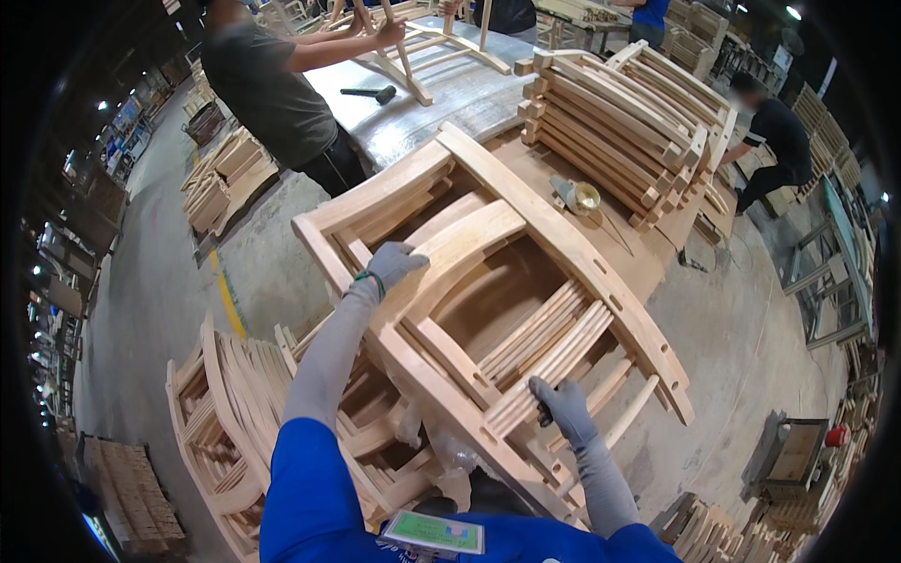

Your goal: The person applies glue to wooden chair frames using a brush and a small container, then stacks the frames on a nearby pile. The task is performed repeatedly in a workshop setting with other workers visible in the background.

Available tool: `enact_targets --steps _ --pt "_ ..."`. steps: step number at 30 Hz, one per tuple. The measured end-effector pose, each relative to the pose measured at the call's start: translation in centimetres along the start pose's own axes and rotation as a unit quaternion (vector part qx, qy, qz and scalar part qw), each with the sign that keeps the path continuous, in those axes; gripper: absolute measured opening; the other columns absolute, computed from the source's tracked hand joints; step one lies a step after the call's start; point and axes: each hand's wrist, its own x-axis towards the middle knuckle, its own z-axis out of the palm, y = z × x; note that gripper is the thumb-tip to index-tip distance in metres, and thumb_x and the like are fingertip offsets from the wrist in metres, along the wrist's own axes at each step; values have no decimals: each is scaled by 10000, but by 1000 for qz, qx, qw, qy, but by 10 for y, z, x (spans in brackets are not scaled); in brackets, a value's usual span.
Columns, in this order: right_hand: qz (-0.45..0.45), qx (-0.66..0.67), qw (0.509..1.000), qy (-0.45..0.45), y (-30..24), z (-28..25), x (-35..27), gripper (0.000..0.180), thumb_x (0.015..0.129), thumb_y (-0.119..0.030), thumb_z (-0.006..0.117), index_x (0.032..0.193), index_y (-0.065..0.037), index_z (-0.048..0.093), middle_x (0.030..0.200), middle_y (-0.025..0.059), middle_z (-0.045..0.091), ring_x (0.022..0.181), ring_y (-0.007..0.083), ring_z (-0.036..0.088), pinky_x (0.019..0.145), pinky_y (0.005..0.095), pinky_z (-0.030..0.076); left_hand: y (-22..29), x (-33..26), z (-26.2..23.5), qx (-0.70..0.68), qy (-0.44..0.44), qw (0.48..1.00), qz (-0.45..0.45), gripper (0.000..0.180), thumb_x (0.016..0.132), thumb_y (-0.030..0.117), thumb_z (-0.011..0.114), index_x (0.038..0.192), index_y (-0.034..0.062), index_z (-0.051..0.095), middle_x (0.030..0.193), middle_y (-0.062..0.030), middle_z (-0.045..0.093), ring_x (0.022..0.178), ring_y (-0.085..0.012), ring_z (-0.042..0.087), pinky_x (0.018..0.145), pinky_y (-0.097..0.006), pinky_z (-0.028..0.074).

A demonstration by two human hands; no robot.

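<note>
In front of me stands a stack of pale wooden chair frames [563, 246], with long slotted side rails, curved crosspieces and narrow slats. My left hand [396, 264], in a grey glove, is closed over the edge of a wide curved wooden rail [474, 235] on top. Nearer to me, my gloved right hand [564, 411] has its fingers curled beside the lower ends of the narrow slats [554, 352]. Something dark shows at its fingertips, too small to make out. Wooden dowel-like rungs [631, 411] stick out just right of that hand.
More curved frames [230, 422] are piled at my left. Beyond stands a metal-topped table [441, 117] with a black mallet [369, 93]; a co-worker [272, 94] there holds a wooden frame. A pile of wooden frames [619, 122] and a small pot [584, 198] sit at the far right.
</note>
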Motion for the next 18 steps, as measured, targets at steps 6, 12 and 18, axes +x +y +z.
enact_targets --steps 6,12,18 --pt "-16 -18 1000 -3 -16 15 25 498 810 -481 626 674 -4 581 531 53 539 425 116 539 407 245 440 -15 9 -21 -22 117 992 42 418 742 397 636 921 22 674 889 -172 663 819 -272 635 749 -349 479" --pt "-176 -184 953 164 0 5 30 439 889 -372 563 670 8 558 516 53 514 438 104 492 409 278 388 74 -39 -44 -48 245 952 179 381 831 333 573 1061 34 627 975 -136 660 900 -224 621 797 -304 472" --pt "-208 -73 975 -9 6 74 -89 190 862 -129 601 736 13 596 581 26 548 519 84 505 461 241 392 -55 -182 -33 -294 346 887 81 304 853 175 594 1070 -36 613 1005 -120 655 949 -176 615 858 -259 467"
